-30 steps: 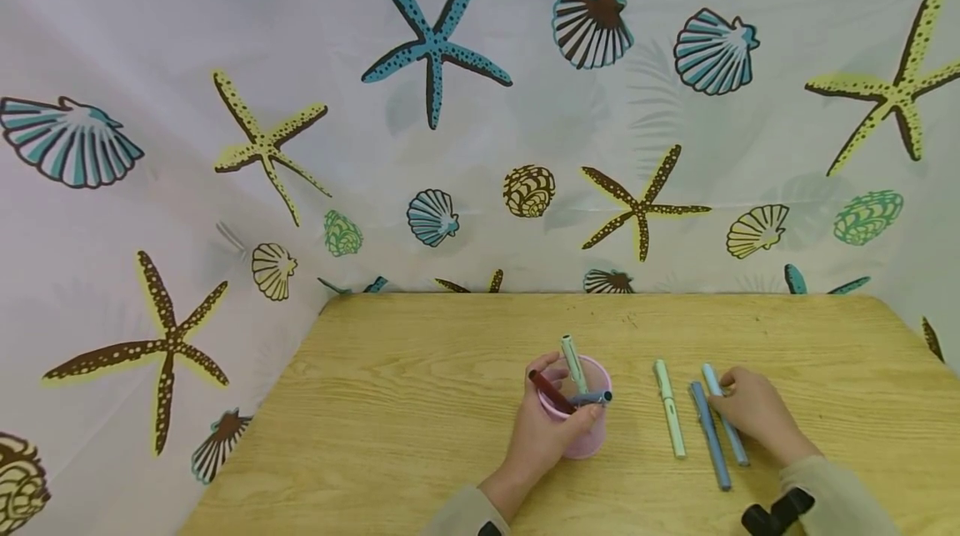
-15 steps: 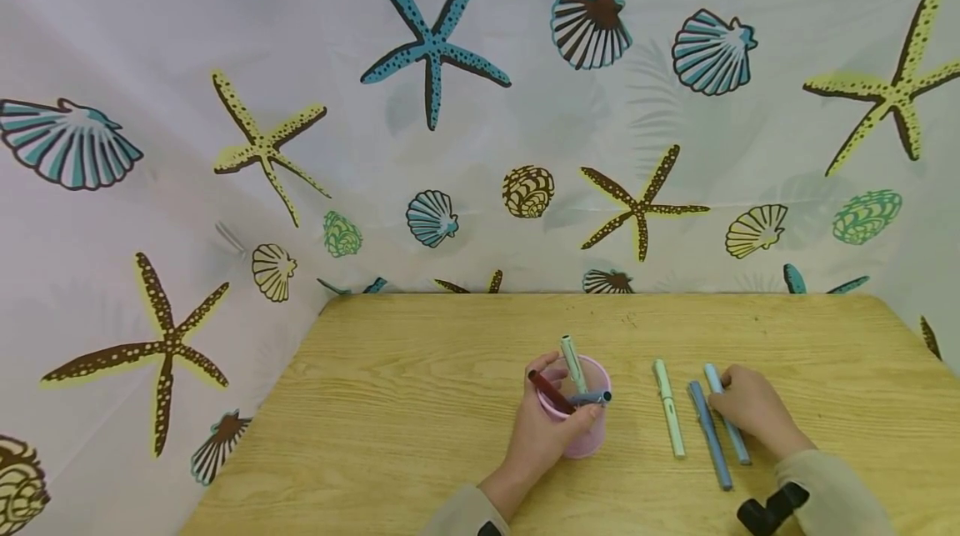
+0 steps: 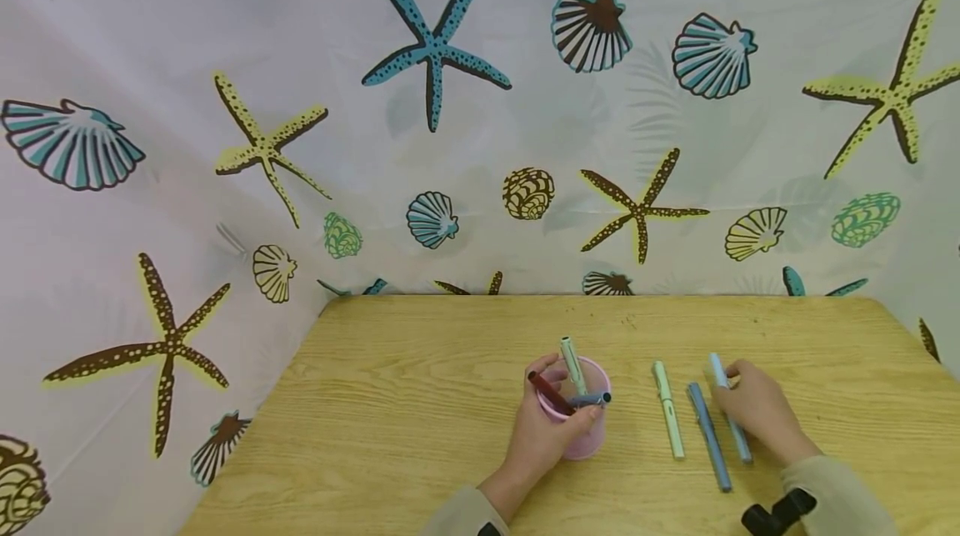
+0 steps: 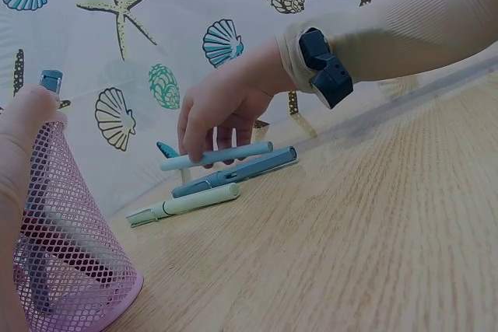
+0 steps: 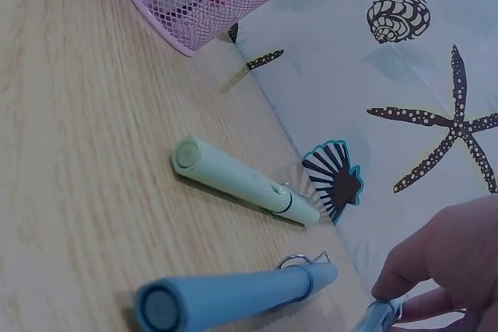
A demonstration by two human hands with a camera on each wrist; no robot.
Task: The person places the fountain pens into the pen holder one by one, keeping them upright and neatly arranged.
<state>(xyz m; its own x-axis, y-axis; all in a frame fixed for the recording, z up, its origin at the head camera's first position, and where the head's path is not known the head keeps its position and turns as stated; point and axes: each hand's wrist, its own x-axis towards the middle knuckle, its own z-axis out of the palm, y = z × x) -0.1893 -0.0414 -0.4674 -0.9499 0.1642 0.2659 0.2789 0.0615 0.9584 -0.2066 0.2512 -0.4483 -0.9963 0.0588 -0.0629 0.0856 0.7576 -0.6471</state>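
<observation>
My left hand (image 3: 542, 429) grips a pink mesh pen cup (image 3: 592, 439) around its side. Inside it lean a dark red pen (image 3: 550, 392), a light green pen (image 3: 573, 365) and a blue pen (image 3: 591, 398). On the right, my right hand (image 3: 761, 411) pinches a light blue pen (image 3: 739, 441), which looks slightly raised off the table in the left wrist view. Beside that hand a darker blue pen (image 3: 709, 440) lies on the wood, with another light green pen (image 3: 671, 415) to its left. In the right wrist view only one end of the light blue pen (image 5: 378, 316) shows.
The wooden table (image 3: 390, 403) reaches back to a white curtain (image 3: 480, 127) printed with starfish and shells, which also hangs along the left and right sides. The two lying pens sit between the cup and my right hand.
The light blue pen has shifted slightly away from me and up with my right hand's fingers. My left hand and the cup have stayed in place.
</observation>
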